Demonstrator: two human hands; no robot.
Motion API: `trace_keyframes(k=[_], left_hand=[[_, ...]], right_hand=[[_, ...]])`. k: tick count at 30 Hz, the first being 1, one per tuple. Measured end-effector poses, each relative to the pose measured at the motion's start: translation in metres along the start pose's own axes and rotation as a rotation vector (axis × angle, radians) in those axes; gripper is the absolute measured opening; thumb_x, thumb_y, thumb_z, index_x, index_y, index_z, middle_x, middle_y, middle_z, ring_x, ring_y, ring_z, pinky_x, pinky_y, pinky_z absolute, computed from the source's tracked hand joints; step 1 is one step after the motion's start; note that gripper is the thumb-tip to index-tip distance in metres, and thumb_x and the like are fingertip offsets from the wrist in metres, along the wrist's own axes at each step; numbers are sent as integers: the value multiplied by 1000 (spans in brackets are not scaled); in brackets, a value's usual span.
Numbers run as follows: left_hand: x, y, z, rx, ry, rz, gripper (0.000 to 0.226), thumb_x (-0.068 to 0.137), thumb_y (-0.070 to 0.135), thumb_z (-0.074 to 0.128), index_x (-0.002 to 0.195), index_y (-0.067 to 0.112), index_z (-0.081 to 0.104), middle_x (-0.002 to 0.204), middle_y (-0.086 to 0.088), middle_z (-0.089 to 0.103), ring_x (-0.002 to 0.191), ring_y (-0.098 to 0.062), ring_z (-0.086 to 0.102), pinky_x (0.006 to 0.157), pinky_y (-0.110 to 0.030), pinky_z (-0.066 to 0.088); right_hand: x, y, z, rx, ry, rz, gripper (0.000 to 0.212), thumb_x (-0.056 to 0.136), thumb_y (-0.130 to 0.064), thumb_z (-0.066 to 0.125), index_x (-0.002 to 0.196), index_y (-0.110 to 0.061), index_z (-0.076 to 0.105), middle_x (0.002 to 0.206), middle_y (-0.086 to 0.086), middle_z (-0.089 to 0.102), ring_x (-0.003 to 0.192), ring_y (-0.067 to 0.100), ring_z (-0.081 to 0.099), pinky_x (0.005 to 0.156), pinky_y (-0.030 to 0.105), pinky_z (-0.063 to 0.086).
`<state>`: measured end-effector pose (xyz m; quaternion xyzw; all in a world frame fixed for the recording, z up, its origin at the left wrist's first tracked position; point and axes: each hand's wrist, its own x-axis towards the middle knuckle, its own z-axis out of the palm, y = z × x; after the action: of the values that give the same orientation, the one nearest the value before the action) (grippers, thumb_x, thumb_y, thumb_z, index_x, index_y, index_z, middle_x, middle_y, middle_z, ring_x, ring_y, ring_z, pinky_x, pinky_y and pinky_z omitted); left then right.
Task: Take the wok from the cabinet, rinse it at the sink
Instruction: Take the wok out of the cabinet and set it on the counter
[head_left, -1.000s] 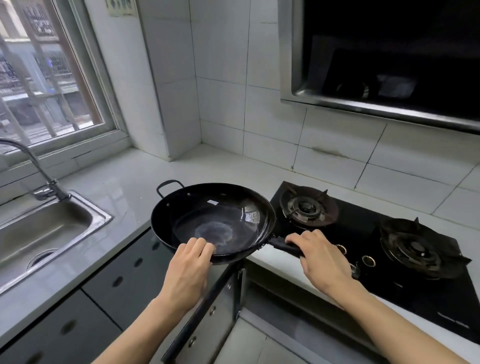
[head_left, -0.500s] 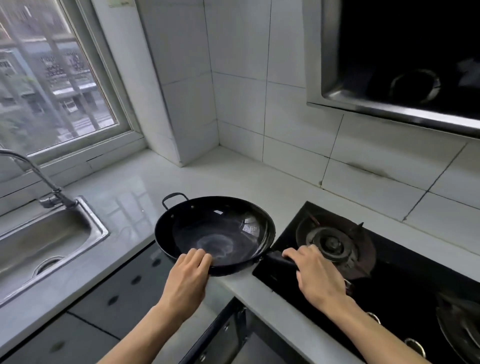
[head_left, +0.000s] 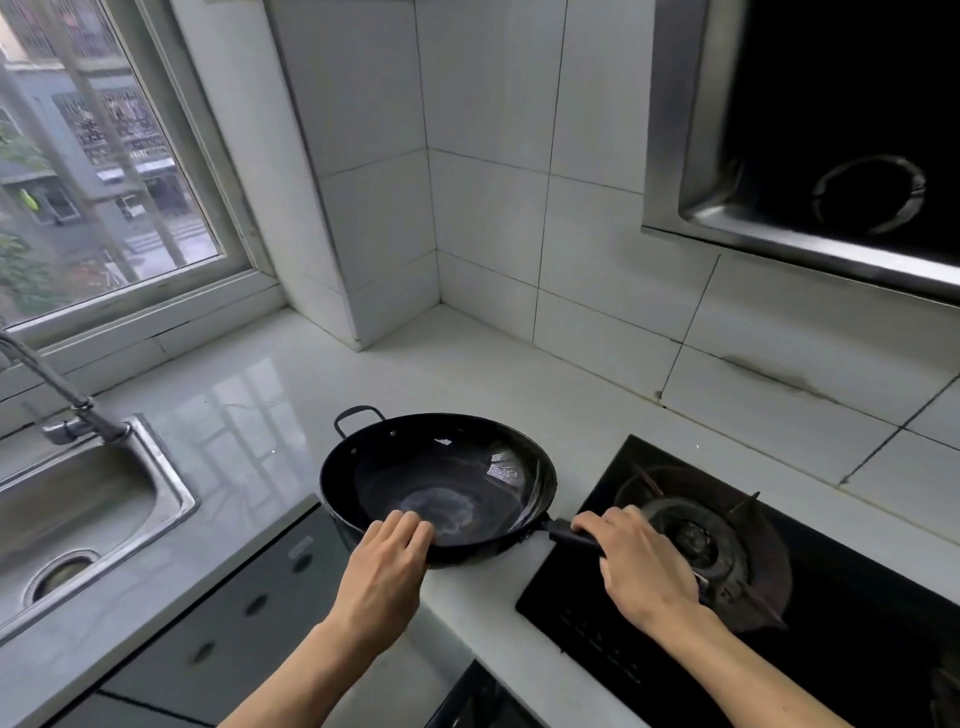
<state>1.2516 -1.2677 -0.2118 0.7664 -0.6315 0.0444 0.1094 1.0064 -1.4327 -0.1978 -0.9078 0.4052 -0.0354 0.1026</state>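
Note:
A black wok (head_left: 441, 478) with a small loop handle at its far side hangs level over the corner of the white counter (head_left: 467, 374). My left hand (head_left: 387, 566) grips its near rim, fingers curled over the edge. Its long black handle points right, and my right hand (head_left: 636, 564) is closed around it. The steel sink (head_left: 171, 483) lies to the left, with its tap (head_left: 62, 400) rising at the back edge. The wok is empty, with a pale worn patch in its bottom.
A black gas hob (head_left: 597, 519) with a burner (head_left: 696, 540) sits right of the wok, under my right hand. A range hood (head_left: 810, 244) hangs above it. Dark cabinet fronts (head_left: 228, 613) run below the counter. A window (head_left: 104, 171) is at the left.
The view has swung left and up. The wok has risen a little and shifted left relative to the hob. Both hands keep their grips.

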Motion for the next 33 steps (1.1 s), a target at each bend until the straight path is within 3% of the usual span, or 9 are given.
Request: trace_keyframes(k=[14, 21, 33], left_hand=[[46, -30, 27, -24, 30, 41, 31, 72, 2, 75, 82, 19, 52, 79, 4, 48, 68, -18, 42, 60, -28, 39], [56, -38, 48, 21, -21, 40, 37, 64, -1, 78, 79, 18, 50, 76, 3, 47, 67, -20, 42, 59, -29, 36], [41, -57, 82, 56, -57, 44, 41, 53, -7, 78, 75, 16, 51, 71, 1, 47, 62, -21, 43, 54, -31, 38]], right_hand=[[43, 2, 9, -8, -36, 82, 55, 87, -5, 55, 126, -41, 41, 105, -11, 49, 105, 11, 43, 70, 28, 52], [50, 3, 28, 50, -44, 98, 45, 92, -19, 58, 130, -37, 43, 109, -10, 49, 106, 12, 40, 64, 25, 49], [38, -13, 68, 197, -59, 117, 49, 89, -11, 60, 128, -35, 44, 107, -10, 44, 103, 10, 38, 86, 26, 48]])
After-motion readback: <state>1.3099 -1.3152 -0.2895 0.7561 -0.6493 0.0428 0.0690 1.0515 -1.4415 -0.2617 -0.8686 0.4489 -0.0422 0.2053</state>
